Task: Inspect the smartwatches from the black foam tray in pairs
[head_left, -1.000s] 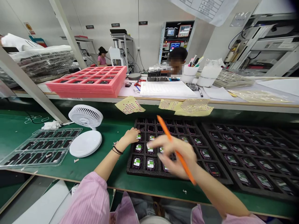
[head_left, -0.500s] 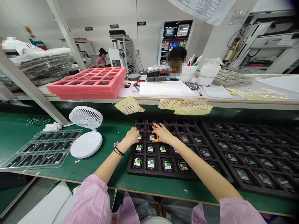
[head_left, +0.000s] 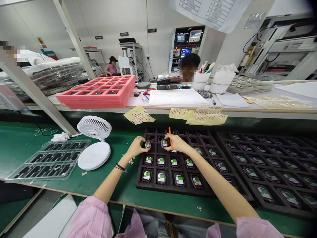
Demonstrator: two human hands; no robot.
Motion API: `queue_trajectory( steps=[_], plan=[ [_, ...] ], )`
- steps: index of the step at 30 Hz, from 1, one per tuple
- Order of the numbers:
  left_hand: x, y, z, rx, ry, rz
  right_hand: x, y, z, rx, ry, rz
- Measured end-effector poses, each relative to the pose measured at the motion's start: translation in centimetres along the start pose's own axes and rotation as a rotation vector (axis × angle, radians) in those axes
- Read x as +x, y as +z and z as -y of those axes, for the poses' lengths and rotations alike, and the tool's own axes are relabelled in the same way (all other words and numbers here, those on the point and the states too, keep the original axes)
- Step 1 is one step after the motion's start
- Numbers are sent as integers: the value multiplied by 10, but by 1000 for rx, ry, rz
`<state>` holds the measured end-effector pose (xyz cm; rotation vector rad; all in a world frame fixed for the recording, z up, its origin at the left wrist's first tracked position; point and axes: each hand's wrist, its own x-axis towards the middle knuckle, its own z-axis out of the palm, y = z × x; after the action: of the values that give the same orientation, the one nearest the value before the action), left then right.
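A black foam tray point(head_left: 155, 185) holds rows of watch-like devices, several with green and white screens lit. Over its left side, my left hand point(head_left: 136, 147) pinches one device point(head_left: 147, 144) between thumb and fingers. My right hand point(head_left: 176, 142) grips another device point(head_left: 164, 143) a little to the right, just above the tray. An orange stick point(head_left: 170, 137) is also held among the right hand's fingers, pointing upward. Two slots in that row show bare foam below the hands.
A second black tray point(head_left: 244, 180) of devices lies at right. On the left are a white fan point(head_left: 94, 155) and a clear tray point(head_left: 39, 177) of black parts. A pink foam tray point(head_left: 99, 100) sits on the shelf. Two people are visible beyond, another at far left.
Both hands have lifted a device out of the tray's slots. The left hand has moved slightly left, and the orange stick stands more upright. The whole view has shifted a little.
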<state>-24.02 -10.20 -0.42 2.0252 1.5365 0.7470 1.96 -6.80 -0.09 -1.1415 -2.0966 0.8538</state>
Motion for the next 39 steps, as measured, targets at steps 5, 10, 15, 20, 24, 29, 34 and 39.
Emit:
queue_trajectory(
  steps=[5, 10, 15, 20, 24, 29, 34, 39],
  plan=[
    [9, 2, -26, -421, -48, 36, -9, -24, -2, 432, 76, -144],
    [26, 8, -76, -1046, -145, 74, -17, -33, 5, 727, 107, -257],
    [35, 12, -110, -990, -113, 83, -27, -38, 14, 931, 111, -345],
    [41, 22, -113, -946, -61, 69, -32, -47, 25, 1204, 222, -251],
    [44, 29, -107, -912, -41, 78, -31, -50, 25, 1251, 275, -221],
    [41, 25, -111, -871, -15, 99, -32, -49, 21, 1252, 248, -170],
    [39, 21, -115, -858, 14, 117, -33, -49, 23, 1260, 241, -138],
    [39, 21, -114, -847, 9, 128, -33, -47, 25, 1183, 288, -229]
  ],
)
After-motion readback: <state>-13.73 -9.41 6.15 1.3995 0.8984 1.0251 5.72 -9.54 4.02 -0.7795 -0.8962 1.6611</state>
